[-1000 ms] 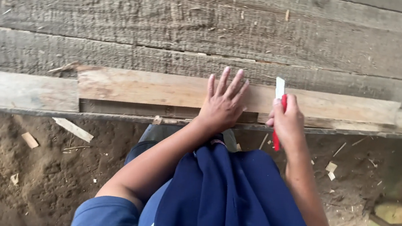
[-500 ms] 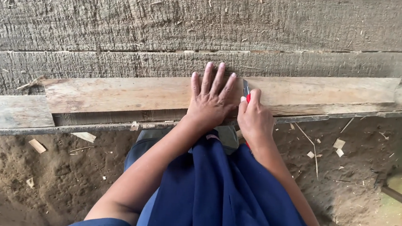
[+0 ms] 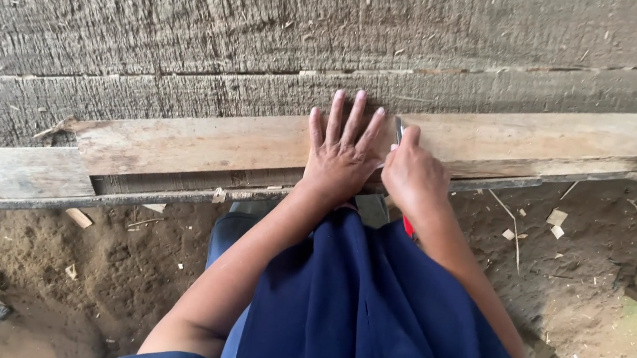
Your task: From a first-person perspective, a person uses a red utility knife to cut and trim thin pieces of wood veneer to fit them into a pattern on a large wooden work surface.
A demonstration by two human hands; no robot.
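Tool: pencil-like marker (image 3: pixel 399 129) with a grey upper end and a red lower end (image 3: pixel 408 226); the middle is hidden inside the right hand, so its exact kind cannot be told.
Tool axis: long axis runs near-vertical in the view, grey end pointing away from the person onto the board, red end pointing back toward the lap.
Tool position: grey end rests on the pale board, just beside the left hand's fingers.
Right hand (image 3: pixel 415 180): closed around the tool in a narrow fist, forefinger laid along the upper part.
Left hand (image 3: pixel 342 154): flat and wide open, palm down, fingers spread and pressed on the board; it grips nothing.
Board (image 3: pixel 204 143): pale, long plank lying left to right, slightly raised toward the right, with a dark stain on the lower edge near the hands.
Rail beneath (image 3: pixel 119 197): thin dark strip running under the board's lower edge.
Background planks (image 3: pixel 271 32): broad, grey, weathered timbers with rough saw marks, filling the upper view.
Garment (image 3: pixel 367 318): dark blue cloth over the lap, below both forearms.
Ground (image 3: pixel 33 267): brown earth strewn with pale wood chips (image 3: pixel 79 218); more chips lie to the right (image 3: pixel 557 218).
Labels, packages: none legible anywhere in view.
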